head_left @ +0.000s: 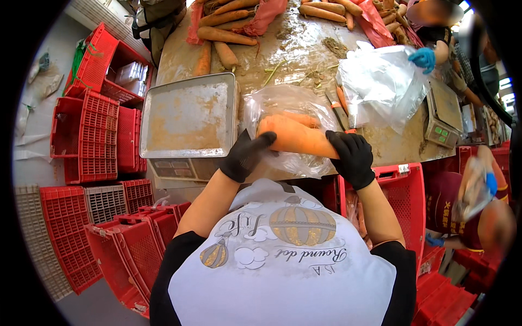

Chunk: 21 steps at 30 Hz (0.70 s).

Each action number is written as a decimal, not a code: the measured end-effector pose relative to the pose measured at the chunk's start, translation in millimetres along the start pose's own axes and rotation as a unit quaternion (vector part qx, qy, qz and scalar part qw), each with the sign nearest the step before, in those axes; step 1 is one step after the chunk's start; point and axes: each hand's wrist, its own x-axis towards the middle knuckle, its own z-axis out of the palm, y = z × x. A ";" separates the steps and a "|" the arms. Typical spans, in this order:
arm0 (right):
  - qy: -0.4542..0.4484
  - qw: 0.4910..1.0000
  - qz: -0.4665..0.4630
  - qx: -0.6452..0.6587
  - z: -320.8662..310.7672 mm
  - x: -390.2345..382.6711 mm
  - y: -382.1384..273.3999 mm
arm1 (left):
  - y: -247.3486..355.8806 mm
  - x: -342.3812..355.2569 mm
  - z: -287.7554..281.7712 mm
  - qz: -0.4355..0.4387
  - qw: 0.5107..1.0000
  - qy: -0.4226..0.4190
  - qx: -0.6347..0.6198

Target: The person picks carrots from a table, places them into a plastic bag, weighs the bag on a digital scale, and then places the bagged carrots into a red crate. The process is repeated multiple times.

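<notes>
In the head view, the only one I have, I see a fat carrot (302,138) level between the person's hands, over a crumpled clear bag (291,96). The left hand (243,155) is clamped on one end and the right hand (353,157) on the other, thumbs on top (some fingertips are hidden from me). A second carrot (299,118) lies just behind; whether either is inside the plastic, I can't tell. I'd judge the bagging as partway: the plastic looks unsealed, and plenty of loose carrots (227,36) remain at the far side. The held one is smooth, blunt and thick; the film is thin and wrinkled. Left of it sits a scale (187,117) with a flat, mud-smeared metal plate; the table (389,152) looks wet and gritty.
</notes>
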 end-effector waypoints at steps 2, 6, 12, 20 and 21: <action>-0.060 0.994 0.077 0.045 1.4 0.6 0.2 | 5.2 -5.4 16.1 0.048 0.998 0.007 0.037; -0.182 0.949 0.200 0.160 1.5 4.9 8.9 | 10.6 -9.8 28.5 0.060 0.995 0.015 0.077; -0.198 0.927 0.194 0.252 -12.3 7.9 14.2 | 7.3 -12.4 23.2 0.058 0.998 -0.004 0.016; -0.100 0.959 0.119 0.238 -12.9 -1.0 18.8 | 8.5 -17.4 28.2 0.073 0.997 0.007 0.027; -0.071 0.975 0.095 0.188 -14.2 0.4 16.1 | 5.4 -16.3 26.2 0.065 0.997 0.014 0.043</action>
